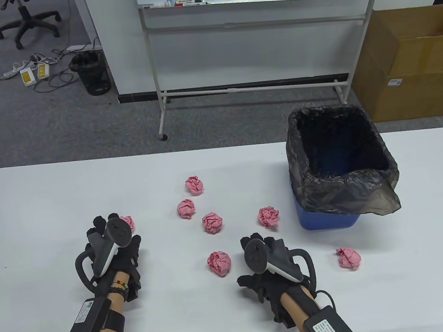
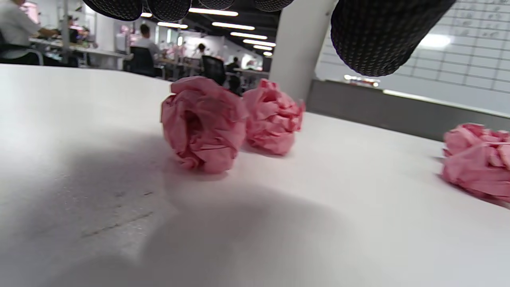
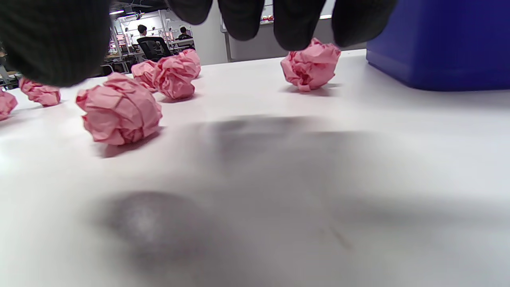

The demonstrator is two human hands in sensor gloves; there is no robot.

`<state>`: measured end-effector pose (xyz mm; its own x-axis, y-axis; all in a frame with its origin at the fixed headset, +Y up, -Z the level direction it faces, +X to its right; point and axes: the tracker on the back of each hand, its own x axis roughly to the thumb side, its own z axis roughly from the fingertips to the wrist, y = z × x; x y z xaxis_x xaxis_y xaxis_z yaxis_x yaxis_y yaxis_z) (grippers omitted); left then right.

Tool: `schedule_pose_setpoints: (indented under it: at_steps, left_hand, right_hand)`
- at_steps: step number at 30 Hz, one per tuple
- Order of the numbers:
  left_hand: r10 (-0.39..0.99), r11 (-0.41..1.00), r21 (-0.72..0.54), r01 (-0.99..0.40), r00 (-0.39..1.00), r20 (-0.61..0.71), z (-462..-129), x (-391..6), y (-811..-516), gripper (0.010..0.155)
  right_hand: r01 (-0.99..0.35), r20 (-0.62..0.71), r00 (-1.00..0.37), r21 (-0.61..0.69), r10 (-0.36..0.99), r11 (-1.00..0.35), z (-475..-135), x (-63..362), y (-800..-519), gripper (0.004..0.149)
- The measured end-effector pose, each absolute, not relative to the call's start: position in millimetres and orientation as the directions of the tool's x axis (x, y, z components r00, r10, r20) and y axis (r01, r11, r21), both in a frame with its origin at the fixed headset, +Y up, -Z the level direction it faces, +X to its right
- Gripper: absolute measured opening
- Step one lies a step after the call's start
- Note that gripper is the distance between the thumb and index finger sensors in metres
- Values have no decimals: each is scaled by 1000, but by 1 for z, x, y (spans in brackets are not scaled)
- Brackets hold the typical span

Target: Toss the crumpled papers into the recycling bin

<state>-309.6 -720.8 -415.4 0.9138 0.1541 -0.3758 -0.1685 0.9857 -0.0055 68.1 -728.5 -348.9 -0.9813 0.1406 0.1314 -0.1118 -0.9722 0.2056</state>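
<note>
Resting on the white table [image 1: 53, 196], both hands hold nothing: left hand [image 1: 115, 253] and right hand [image 1: 270, 264], fingers loosely spread. Seven pink paper balls lie left of the bin [image 1: 342, 171], except one in front of it. The ball [image 1: 269, 217] nearest the bin sits just beyond the right hand.

Beside the left hand [image 1: 113, 253], one pink paper ball [image 1: 128, 222] is mostly hidden behind the tracker [image 1: 111, 239]. The blue bin [image 1: 327, 218] has its inside lost in dark liner. In the left wrist view another paper ball [image 2: 478, 159] is cut off by the right edge.
</note>
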Motion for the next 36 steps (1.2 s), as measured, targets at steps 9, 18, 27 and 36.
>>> schedule_pose_setpoints:
  at_steps: [9, 18, 27, 36]
  left_hand:
    - [125, 984, -57, -168, 883, -453, -427, -328, -740, 88]
    - [34, 994, -70, -81, 860, -509, -431, -330, -751, 69]
    - [75, 994, -33, -108, 851, -520, -421, -329, -741, 67]
    - [185, 982, 36, -187, 894, -408, -401, -284, -718, 68]
  right_hand:
    - [-100, 125, -984, 221, 130, -970, -350, 69, -729, 96]
    - [-110, 114, -984, 213, 137, -971, -350, 72, -725, 96]
    - [-114, 110, -984, 213, 140, -970, -350, 72, -723, 96]
    - [-155, 128, -976, 163, 176, -974, -346, 69, -714, 95]
